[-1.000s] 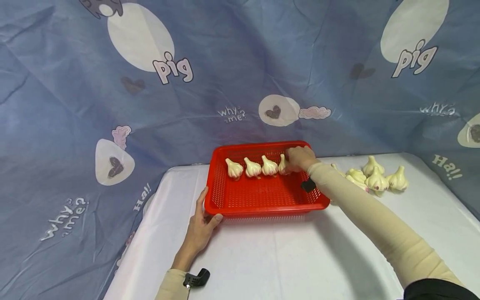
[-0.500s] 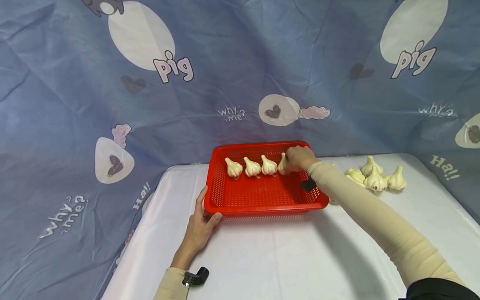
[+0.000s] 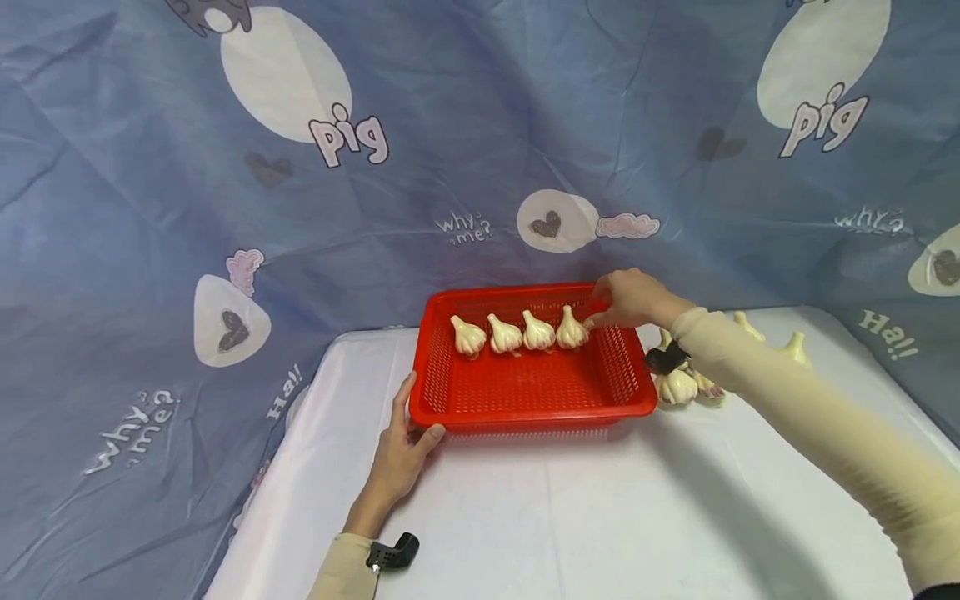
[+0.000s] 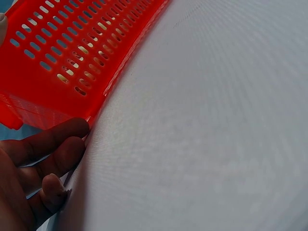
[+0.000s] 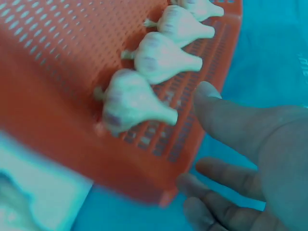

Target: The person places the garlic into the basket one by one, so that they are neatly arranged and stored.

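A red plastic basket holds several garlic bulbs in a row along its far side. The left hand grips the basket's near left corner, thumb at the front rim; in the left wrist view its fingers lie beside the basket wall. Over the far right corner, the right hand has nothing in it, thumb and fingers apart. Closest to it is the rightmost bulb, stem toward the far side. In the right wrist view that bulb stands apart from the hand.
More garlic bulbs lie on the white-covered table right of the basket, some partly hidden by the right forearm. A blue printed cloth hangs behind the table.
The right hand has let go of the rightmost bulb and moved right and back, so that bulb now shows whole. Left hand and basket have stayed in place.
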Tool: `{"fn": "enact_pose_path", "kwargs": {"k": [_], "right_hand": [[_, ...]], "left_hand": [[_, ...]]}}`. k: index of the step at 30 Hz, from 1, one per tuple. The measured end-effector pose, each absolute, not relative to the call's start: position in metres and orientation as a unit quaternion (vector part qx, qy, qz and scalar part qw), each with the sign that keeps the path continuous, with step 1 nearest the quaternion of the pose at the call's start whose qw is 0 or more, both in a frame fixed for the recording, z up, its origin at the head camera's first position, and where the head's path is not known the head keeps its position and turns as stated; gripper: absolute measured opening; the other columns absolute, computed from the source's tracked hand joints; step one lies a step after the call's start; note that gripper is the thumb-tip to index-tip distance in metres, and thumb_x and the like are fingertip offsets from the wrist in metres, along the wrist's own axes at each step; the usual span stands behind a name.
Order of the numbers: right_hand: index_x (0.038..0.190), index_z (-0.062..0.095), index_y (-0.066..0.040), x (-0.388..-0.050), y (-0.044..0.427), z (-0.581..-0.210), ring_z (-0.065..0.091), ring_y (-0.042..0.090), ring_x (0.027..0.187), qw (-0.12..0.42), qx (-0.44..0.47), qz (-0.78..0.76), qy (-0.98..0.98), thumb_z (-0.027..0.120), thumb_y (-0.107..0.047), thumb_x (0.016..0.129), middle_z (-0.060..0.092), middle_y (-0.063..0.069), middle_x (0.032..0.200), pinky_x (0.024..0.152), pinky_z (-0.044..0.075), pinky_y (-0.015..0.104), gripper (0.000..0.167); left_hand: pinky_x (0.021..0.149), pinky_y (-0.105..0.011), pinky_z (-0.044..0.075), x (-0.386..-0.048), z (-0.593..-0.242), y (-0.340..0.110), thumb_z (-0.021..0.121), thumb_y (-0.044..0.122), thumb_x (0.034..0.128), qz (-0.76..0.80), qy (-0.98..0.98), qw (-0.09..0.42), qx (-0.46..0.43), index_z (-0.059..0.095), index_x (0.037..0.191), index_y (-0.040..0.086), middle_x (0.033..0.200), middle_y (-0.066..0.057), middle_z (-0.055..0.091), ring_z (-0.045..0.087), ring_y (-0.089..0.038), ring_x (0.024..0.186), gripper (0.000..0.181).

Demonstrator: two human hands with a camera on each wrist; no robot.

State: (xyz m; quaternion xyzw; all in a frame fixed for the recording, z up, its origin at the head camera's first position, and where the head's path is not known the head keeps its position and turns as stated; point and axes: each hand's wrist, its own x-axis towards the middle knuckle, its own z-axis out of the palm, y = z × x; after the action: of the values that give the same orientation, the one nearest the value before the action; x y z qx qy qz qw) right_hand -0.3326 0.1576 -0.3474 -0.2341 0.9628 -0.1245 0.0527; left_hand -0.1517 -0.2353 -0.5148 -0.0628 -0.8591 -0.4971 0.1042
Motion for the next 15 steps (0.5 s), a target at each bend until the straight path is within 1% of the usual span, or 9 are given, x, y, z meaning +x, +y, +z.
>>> {"fn": "enact_pose_path", "kwargs": {"k": [2, 4, 9, 11, 13, 15], "right_hand": [[0.124, 0.073, 0.006, -0.327, 0.171, -0.345, 0.068, 0.031, 0.091, 0.044, -0.245, -0.138, 0.959, 0.087, -0.035, 0.089, 0.075, 0.017, 0.099, 0.085, 0.056, 0.051, 0.056], [0.119, 0.075, 0.005, -0.320, 0.186, -0.345, 0.068, 0.029, 0.088, 0.036, -0.256, -0.147, 0.955, 0.087, -0.034, 0.088, 0.074, 0.015, 0.095, 0.082, 0.056, 0.050, 0.051], [0.110, 0.076, 0.003, -0.301, 0.224, -0.359, 0.073, 0.033, 0.090, 0.025, -0.281, -0.155, 0.947, 0.090, -0.031, 0.085, 0.077, 0.016, 0.098, 0.081, 0.058, 0.052, 0.045], [0.110, 0.076, 0.004, -0.294, 0.238, -0.366, 0.074, 0.034, 0.090, 0.023, -0.284, -0.153, 0.946, 0.091, -0.029, 0.084, 0.078, 0.016, 0.098, 0.080, 0.059, 0.052, 0.045], [0.111, 0.076, 0.004, -0.287, 0.249, -0.373, 0.074, 0.035, 0.090, 0.023, -0.288, -0.153, 0.945, 0.090, -0.027, 0.084, 0.079, 0.016, 0.098, 0.080, 0.059, 0.052, 0.043], [0.111, 0.076, 0.004, -0.280, 0.258, -0.378, 0.074, 0.034, 0.091, 0.028, -0.287, -0.152, 0.945, 0.091, -0.025, 0.084, 0.079, 0.015, 0.098, 0.081, 0.058, 0.053, 0.042]], "left_hand": [[0.106, -0.062, 0.048, -0.152, -0.515, -0.235, 0.076, 0.027, 0.0961, -0.498, -0.859, 0.105, -0.062, 0.017, 0.167, 0.047, 0.148, -0.017, 0.064, 0.068, -0.034, 0.129, 0.095], [0.106, -0.062, 0.049, -0.152, -0.515, -0.234, 0.076, 0.026, 0.0962, -0.500, -0.857, 0.104, -0.060, 0.017, 0.167, 0.048, 0.150, -0.016, 0.063, 0.068, -0.035, 0.130, 0.095], [0.106, -0.065, 0.049, -0.151, -0.516, -0.234, 0.076, 0.027, 0.0961, -0.501, -0.857, 0.099, -0.061, 0.017, 0.167, 0.048, 0.152, -0.017, 0.061, 0.067, -0.037, 0.130, 0.095], [0.107, -0.065, 0.048, -0.151, -0.516, -0.234, 0.076, 0.027, 0.0957, -0.500, -0.858, 0.103, -0.060, 0.018, 0.167, 0.048, 0.153, -0.017, 0.060, 0.067, -0.037, 0.130, 0.095], [0.104, -0.063, 0.051, -0.151, -0.516, -0.235, 0.076, 0.027, 0.0959, -0.500, -0.857, 0.105, -0.061, 0.017, 0.167, 0.048, 0.154, -0.017, 0.059, 0.068, -0.037, 0.128, 0.095], [0.100, -0.058, 0.054, -0.152, -0.517, -0.235, 0.077, 0.028, 0.0963, -0.502, -0.856, 0.105, -0.064, 0.017, 0.168, 0.048, 0.154, -0.017, 0.059, 0.069, -0.036, 0.127, 0.095]]}}
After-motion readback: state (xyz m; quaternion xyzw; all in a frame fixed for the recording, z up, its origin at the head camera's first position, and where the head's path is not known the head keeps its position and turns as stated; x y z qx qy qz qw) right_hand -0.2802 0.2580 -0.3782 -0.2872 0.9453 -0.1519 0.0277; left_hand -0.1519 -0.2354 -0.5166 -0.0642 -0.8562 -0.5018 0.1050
